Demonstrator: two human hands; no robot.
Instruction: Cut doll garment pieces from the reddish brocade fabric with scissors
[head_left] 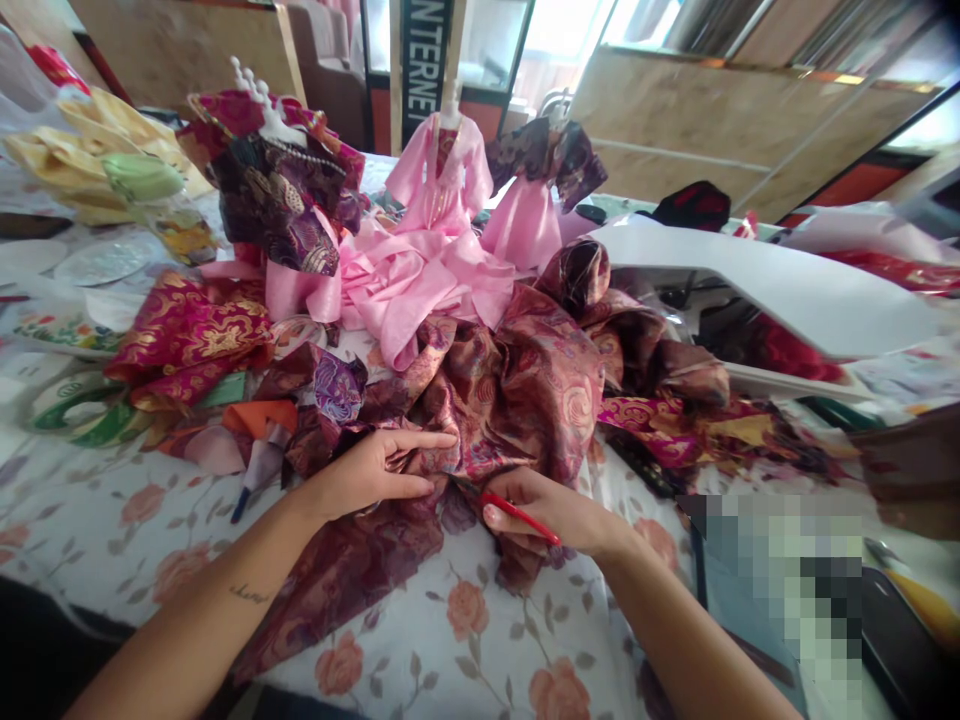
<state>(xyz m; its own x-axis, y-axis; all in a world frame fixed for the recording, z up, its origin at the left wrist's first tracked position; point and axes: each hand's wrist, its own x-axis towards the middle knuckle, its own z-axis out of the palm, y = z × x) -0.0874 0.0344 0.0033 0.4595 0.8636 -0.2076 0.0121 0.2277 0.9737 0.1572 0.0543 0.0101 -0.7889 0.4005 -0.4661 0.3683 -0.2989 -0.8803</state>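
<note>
Risk: sharp tip of red-handled tool, likely scissors, near left hand, could nick skin; bunched folds invite stray snip. Right hand closed round tool. Left thumb, forefinger parted over patterned cloth; grip cannot tell. Cloth mid-tabletop: glossy, rust-brown, swirled, crumpled.

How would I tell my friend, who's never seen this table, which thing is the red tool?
Find the rose-printed tablecloth, then the big brownish-red patterned cloth in the middle of it. At that cloth's near side, the person's right hand holds the red tool. Its slim handle is plain, bright red, while the cloth around it is darker and swirly.
</note>
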